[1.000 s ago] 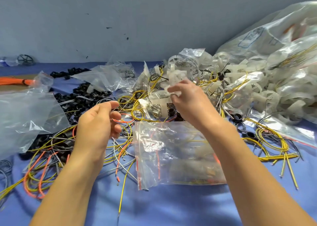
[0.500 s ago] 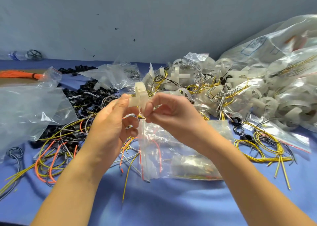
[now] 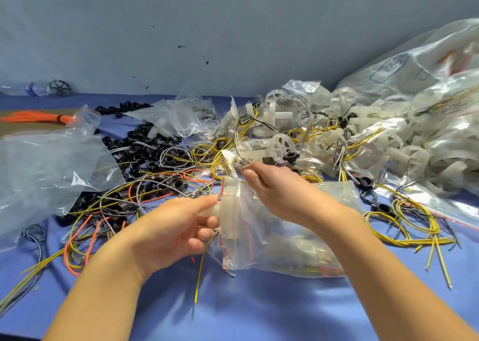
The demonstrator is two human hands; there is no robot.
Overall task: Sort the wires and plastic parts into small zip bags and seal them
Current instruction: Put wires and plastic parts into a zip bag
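Feeding translucent white plastic part [image 3: 228, 211] into small clear zip bag [image 3: 285, 239] at near centre, left hand [image 3: 171, 226] gripping the part, right hand [image 3: 277, 187] pinching the bag mouth open; bag part-filled and unsealed, tangled yellow-orange wires [image 3: 145, 190] left and white plastic wheels [image 3: 388, 143] far right unsorted.

Two bare hands, two bare forearms
Uncovered throughout: left hand [image 3: 178, 226], right hand [image 3: 277, 187], both wrists and both forearms, right down to the view's bottom edge.
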